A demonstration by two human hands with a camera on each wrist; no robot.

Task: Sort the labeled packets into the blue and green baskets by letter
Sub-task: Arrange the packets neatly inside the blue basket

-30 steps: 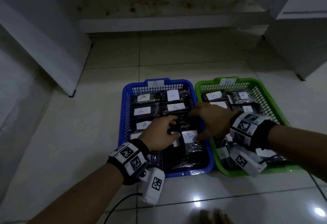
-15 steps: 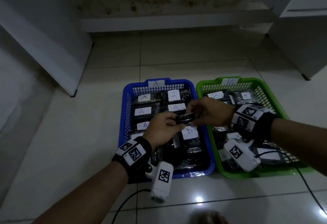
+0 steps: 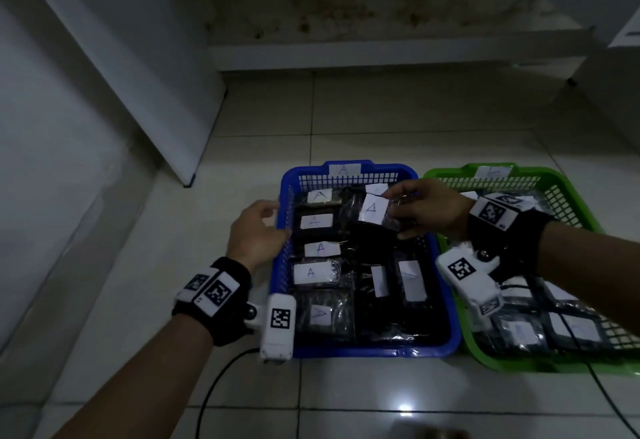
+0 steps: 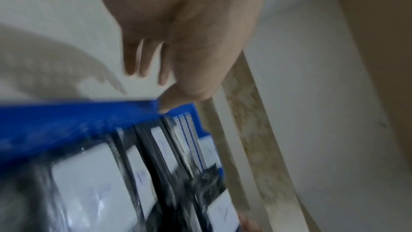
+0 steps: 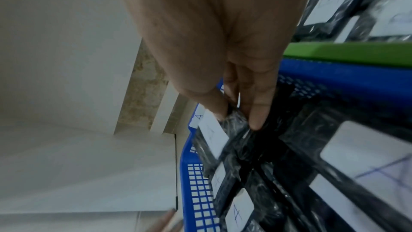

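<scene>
My right hand point(image 3: 427, 208) has its fingers pinched on an A packet point(image 3: 375, 211) over the blue basket point(image 3: 360, 348); left hand point(image 3: 254, 232) rests on its rim, fingers loose.

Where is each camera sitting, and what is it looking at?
Head: worn on the head, looking down at the blue basket and green basket; both forearms show.
Left wrist: looks along the left hand, thumb at the blue rim.
Right wrist: looks along the right hand pinching the A packet.
All three share the blue basket.
</scene>
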